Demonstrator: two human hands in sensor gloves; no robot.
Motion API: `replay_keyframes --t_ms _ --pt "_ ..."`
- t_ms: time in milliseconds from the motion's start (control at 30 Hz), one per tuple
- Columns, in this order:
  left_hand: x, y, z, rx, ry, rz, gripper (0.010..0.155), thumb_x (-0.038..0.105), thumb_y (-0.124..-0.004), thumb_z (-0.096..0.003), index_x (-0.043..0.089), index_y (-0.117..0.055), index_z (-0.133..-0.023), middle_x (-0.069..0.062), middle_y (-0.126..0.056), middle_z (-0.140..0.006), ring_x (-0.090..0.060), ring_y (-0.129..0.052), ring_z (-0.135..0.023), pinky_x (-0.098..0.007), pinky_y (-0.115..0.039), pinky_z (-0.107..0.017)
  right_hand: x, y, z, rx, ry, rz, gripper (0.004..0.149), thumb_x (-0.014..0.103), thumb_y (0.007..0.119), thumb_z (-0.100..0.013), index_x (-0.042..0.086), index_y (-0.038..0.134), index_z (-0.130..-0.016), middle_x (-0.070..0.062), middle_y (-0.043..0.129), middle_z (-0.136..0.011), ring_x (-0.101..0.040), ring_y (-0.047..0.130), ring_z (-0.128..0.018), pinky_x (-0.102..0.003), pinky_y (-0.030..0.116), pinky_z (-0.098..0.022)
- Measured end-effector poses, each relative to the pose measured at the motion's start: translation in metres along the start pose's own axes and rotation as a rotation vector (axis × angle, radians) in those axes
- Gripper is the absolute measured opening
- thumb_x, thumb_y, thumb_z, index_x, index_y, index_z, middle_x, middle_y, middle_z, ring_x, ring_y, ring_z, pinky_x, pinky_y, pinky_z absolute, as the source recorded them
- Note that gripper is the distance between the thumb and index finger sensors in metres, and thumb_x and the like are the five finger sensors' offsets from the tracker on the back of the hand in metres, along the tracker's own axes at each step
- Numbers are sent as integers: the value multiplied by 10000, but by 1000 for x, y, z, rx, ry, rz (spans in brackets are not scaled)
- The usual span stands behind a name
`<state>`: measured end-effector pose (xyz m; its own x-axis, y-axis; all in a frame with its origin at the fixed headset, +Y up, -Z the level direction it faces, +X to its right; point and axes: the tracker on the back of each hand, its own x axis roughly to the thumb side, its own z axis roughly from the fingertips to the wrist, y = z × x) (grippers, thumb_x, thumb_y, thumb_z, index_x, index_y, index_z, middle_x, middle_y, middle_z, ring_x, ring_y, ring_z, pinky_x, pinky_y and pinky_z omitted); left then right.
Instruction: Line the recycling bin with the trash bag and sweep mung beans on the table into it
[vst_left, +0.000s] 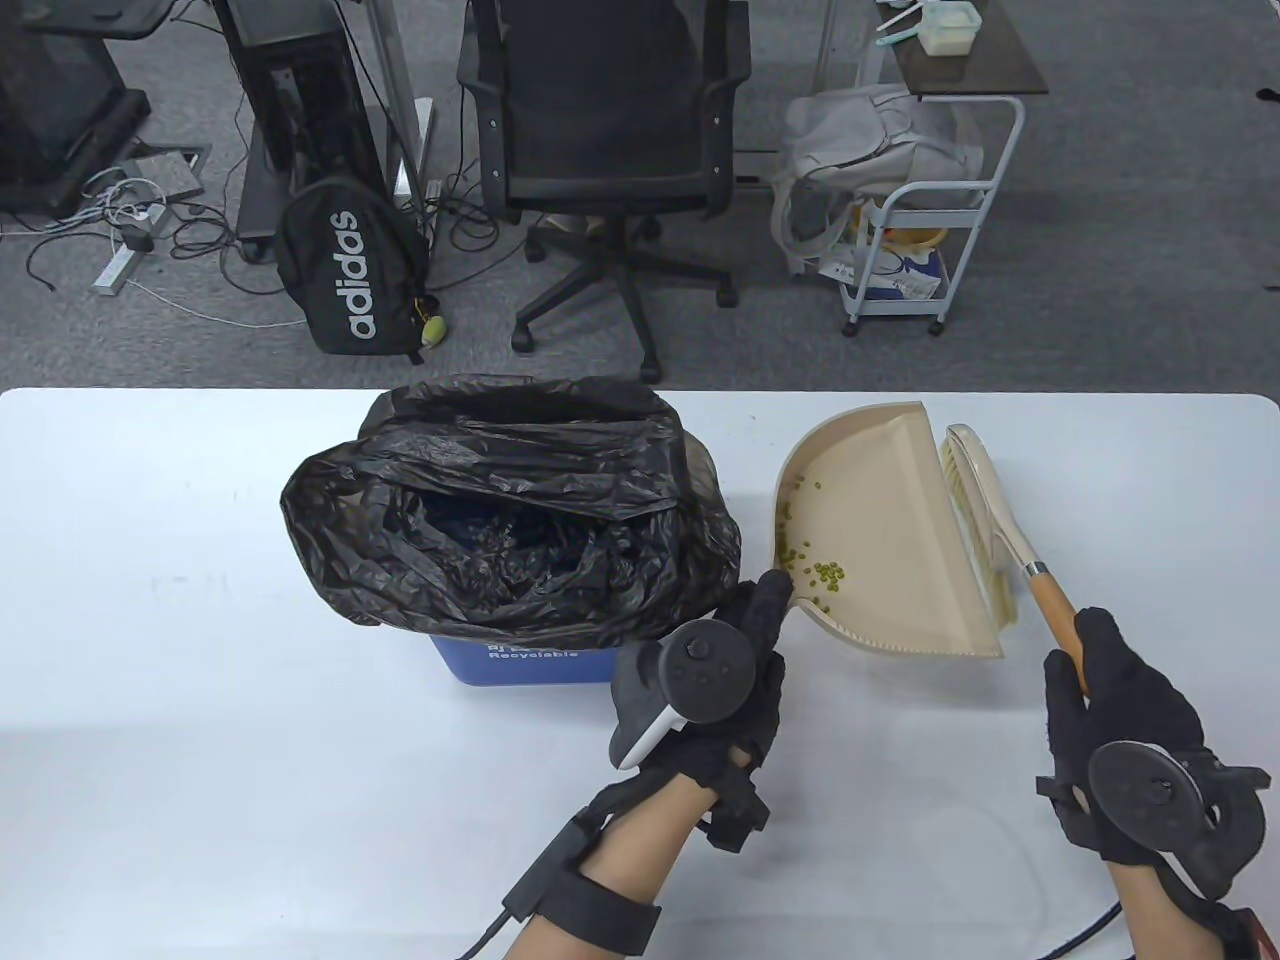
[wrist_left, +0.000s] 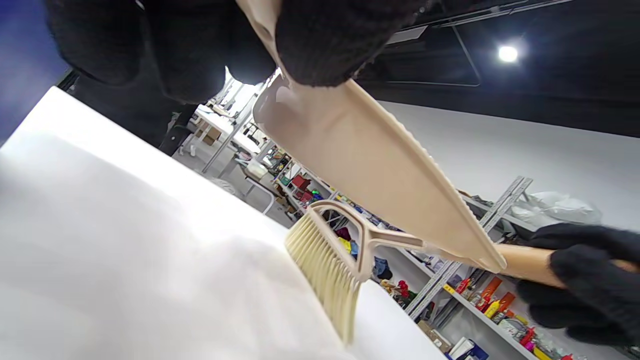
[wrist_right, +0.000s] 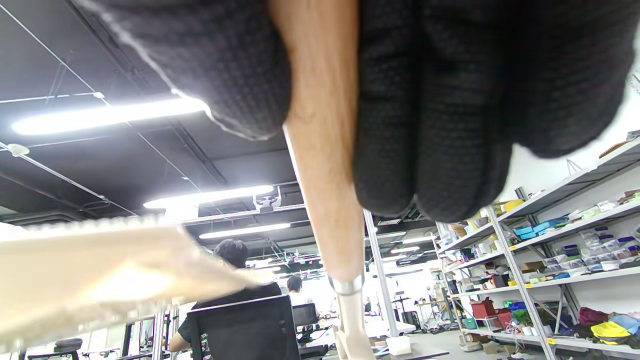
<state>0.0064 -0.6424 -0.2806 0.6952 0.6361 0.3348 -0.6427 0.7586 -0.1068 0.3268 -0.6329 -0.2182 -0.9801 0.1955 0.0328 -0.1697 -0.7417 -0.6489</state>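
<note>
Beside lined bin (vst_left: 520, 655), left hand (vst_left: 740, 650) grips tilted dustpan (vst_left: 890, 530); right hand (vst_left: 1110, 700) clutches brush (vst_left: 985, 500) handle.

A: Where does the table view sit?

B: High above the near edge, looking down and toward twelve o'clock across the table (vst_left: 150, 600) to the office floor beyond.

A: And the wrist views?

B: Both very close, angled upward. The left looks under the dustpan (wrist_left: 380, 170) toward shelving; the right looks up along the brush (wrist_right: 325, 200) handle at ceiling lights.

A: What is shared?

B: Dustpan and brush show in all three.
</note>
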Motion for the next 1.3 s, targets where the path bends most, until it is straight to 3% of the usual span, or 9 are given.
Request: replay_keyframes --t_ms 167,333,600,767,933,1133,1300 --pt "22 28 10 28 -40 46 701 119 -800 -509 128 -502 -1144 -293 -644 -1134 -611 -766 -939 -763 -699 -614 1 0 1 4 -4 3 560 311 838 -472 -55 857 -894 -283 1024 -655 -446 1082 -516 -602 868 -394" --pt "41 71 22 68 -58 102 702 115 -802 -511 122 -504 -1146 -299 -643 -1133 -612 -769 -936 -762 -703 -612 2 2 2 9 -11 9 560 312 837 -472 -54 856 -895 -280 1024 -656 -446 1082 -516 -601 869 -393" --pt "49 158 54 186 -61 82 703 103 -809 -510 115 -514 -1148 -309 -648 -1131 -623 -767 -933 -769 -694 -611 4 3 3 12 -11 13 562 313 837 -471 -53 854 -897 -281 1024 -657 -444 1083 -516 -601 870 -393" --pt "22 211 76 281 10 17 699 97 -813 -508 114 -527 -1146 -308 -650 -1132 -622 -763 -937 -774 -685 -615 4 3 4 12 -8 14 561 314 836 -472 -51 853 -898 -278 1025 -657 -443 1083 -517 -599 870 -394" --pt "-21 247 95 332 118 -62 703 89 -820 -506 117 -532 -1147 -308 -658 -1129 -618 -763 -941 -787 -670 -618 5 4 4 13 -13 18 561 314 836 -471 -49 853 -898 -276 1025 -658 -442 1083 -518 -599 870 -395" --pt "-65 265 106 342 216 -131 705 81 -825 -504 120 -539 -1147 -309 -662 -1127 -620 -759 -944 -795 -656 -621 8 6 5 15 -24 30 561 314 836 -471 -49 854 -898 -277 1024 -658 -439 1084 -518 -598 871 -394" --pt "-81 266 102 331 253 -227 708 80 -829 -502 124 -538 -1147 -305 -662 -1130 -615 -758 -949 -800 -650 -623 9 7 6 16 -28 36 562 316 836 -471 -48 854 -898 -275 1025 -658 -440 1083 -518 -597 871 -395"
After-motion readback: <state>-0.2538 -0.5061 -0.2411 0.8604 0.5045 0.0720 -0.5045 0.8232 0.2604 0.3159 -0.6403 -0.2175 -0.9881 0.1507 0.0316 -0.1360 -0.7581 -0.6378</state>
